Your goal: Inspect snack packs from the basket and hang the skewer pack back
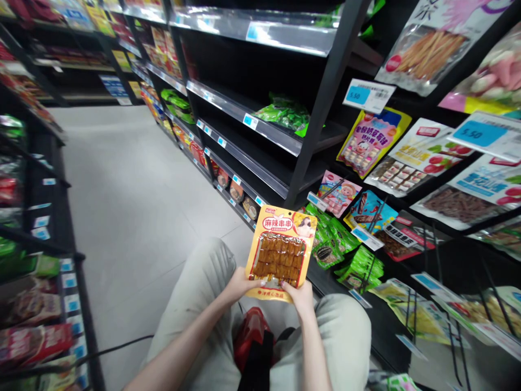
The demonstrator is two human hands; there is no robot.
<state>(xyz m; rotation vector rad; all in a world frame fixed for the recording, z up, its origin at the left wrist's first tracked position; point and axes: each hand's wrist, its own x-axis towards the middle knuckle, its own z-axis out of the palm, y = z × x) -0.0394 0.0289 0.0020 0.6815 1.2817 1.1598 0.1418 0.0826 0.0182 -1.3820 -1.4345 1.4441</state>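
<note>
I hold a yellow snack packet (281, 247) with a clear window showing brown skewered pieces, upright above my knees. My left hand (240, 285) grips its lower left corner, thumb on the front. My right hand (300, 296) pinches the lower right edge. Both hands are closed on the packet. Below them my light trousers (211, 282) show, knees bent, with a red and black object (254, 336) between my legs.
Black shelving (313, 103) on the right carries hanging snack bags (372, 138), green packets (345, 250) and blue price tags (368, 95). Another stocked shelf (36, 260) lines the left. A grey floor aisle (130, 184) runs ahead between them.
</note>
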